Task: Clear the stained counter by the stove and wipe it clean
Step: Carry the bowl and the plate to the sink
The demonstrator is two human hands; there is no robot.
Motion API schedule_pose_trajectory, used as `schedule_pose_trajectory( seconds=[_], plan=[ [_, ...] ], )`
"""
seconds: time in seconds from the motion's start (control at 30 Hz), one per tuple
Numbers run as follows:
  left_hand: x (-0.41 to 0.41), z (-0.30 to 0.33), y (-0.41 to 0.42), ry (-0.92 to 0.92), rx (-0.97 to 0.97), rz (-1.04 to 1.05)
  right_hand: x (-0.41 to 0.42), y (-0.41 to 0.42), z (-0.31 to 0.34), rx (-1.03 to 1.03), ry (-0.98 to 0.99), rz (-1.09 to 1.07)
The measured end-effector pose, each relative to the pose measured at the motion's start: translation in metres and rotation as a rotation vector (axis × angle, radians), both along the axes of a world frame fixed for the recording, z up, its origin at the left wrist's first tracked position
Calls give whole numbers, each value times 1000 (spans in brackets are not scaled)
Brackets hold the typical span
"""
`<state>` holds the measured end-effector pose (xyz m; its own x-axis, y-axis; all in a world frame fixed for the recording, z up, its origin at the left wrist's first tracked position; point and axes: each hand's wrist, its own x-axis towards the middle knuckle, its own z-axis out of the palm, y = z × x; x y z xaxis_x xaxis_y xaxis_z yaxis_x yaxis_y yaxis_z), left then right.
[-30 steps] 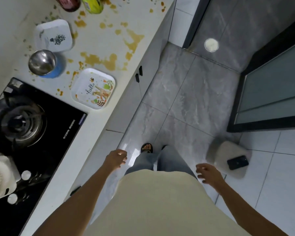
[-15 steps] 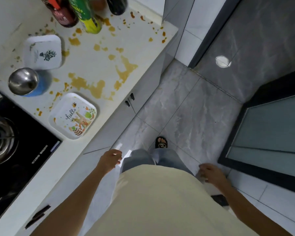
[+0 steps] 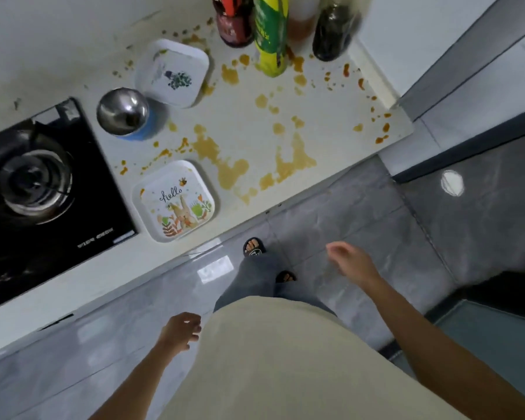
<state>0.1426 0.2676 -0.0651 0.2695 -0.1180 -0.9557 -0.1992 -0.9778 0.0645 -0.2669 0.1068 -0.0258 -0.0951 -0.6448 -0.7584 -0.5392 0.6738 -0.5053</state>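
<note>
the white bench (image 3: 249, 122) beside the black stove (image 3: 43, 189) is spattered with orange-brown stains (image 3: 222, 159), thickest toward its front edge. a "hello" plate (image 3: 173, 201) sits at the front edge just beside the stove, a steel cup (image 3: 123, 113) and a second plate (image 3: 173, 72) lie further back, and bottles (image 3: 269, 37) stand along the back edge. the left hand (image 3: 179, 331) and right hand (image 3: 352, 259) hang over the floor with relaxed fingers, each grip released and holding nothing.

We look down on a grey marbled tile floor (image 3: 361, 213) with a round glare spot (image 3: 452, 183), glossy grey cabinet fronts (image 3: 73, 344), and a pale wall (image 3: 58, 40).
</note>
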Motion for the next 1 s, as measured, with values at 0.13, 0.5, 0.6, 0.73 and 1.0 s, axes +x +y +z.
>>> schedule_pose_trajectory(
  seconds=[0.13, 0.5, 0.6, 0.73, 1.0],
  plan=[
    [-8, -4, -25, 11, -58, 26, 13, -37, -5, -31, -7, 82],
    [-32, 33, -130, -19, -387, -97, -2, -102, 8, 21, 55, 388],
    [-34, 48, -148, -14, -475, 120, 25, -157, 23, -6, -30, 448],
    [-25, 65, -164, -209, -610, 336, 81, -238, 32, -118, -99, 521],
    [9, 70, -181, -697, -601, 542, 214, -365, 38, -368, -186, 455]
  ],
)
